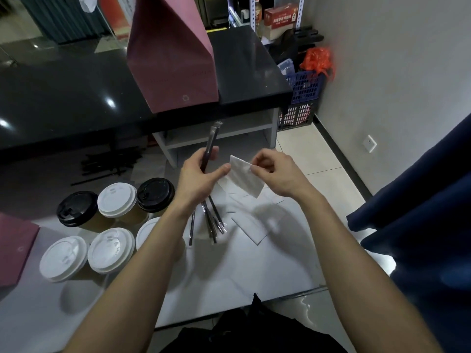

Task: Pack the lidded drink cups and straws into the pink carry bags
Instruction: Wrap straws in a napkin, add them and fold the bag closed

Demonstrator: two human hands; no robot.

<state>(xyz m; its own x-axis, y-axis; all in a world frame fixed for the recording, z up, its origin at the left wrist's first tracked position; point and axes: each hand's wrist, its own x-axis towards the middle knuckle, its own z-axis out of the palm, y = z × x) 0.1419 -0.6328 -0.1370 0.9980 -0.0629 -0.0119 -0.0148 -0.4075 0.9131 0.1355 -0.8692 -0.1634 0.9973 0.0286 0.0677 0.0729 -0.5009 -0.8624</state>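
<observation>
Nearest you, on the white table (229, 271), six lidded cups (112, 249) stand in a cluster at your left, four with white lids and two with black; the sixth is partly hidden behind your left forearm. What is in them can't be seen. Grip each by its wall, low and upright, since a squeezed paper cup could pop its lid.

Above the table, your left hand (197, 174) is curled round a bundle of wrapped straws (210, 149), fanned out below the palm. They look light and slick in their sleeves, so hold them mid-length. Your right hand (275, 171) pinches a white napkin (246, 178), soft and easily creased; more lie flat beneath.

Farther off, one pink bag (173, 67) stands upright on the black counter (63, 98), its contents out of view. Another pink bag's edge (14, 248) shows at far left.
</observation>
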